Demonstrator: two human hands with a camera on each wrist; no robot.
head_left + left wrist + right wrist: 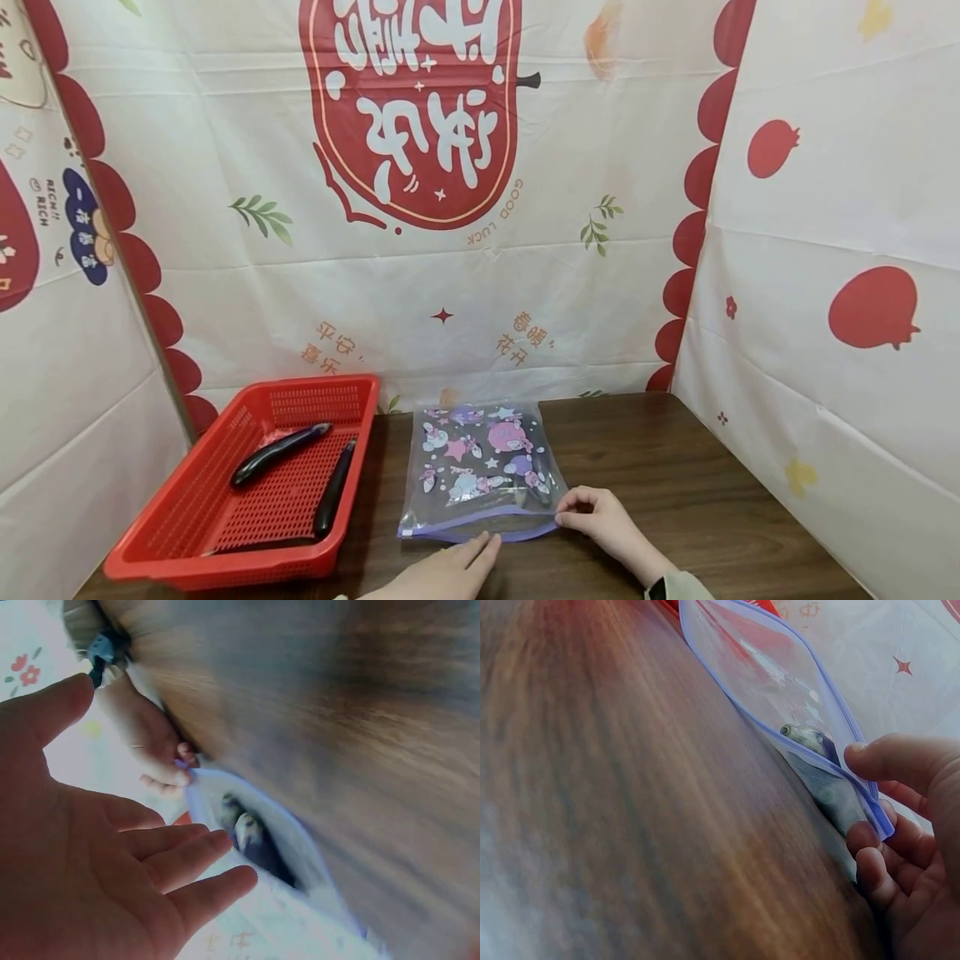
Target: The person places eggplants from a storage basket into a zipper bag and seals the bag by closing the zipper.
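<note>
A clear zip bag (pixel 448 498) with a purple zip edge and cartoon prints lies on the table, its mouth parted toward me. My right hand (pixel 607 525) pinches the bag's right corner between thumb and fingers, seen closely in the right wrist view. Just in front of the mouth is my left hand (pixel 442 575), its fingers extended and nothing held. Inside the bag, the left wrist view shows dark eggplants (pixel 259 844) with pale green stem ends; one stem end (pixel 806 736) also shows in the right wrist view. Whether the left fingertips touch the bag I cannot tell.
A red plastic basket (pixel 362 467) stands left of the bag. Several things lie in it, including a dark eggplant (pixel 277 454) and another eggplant (pixel 333 492) along its right wall. Printed white cloth (pixel 442 283) hangs behind the brown wooden table (pixel 637 450) and at both sides.
</note>
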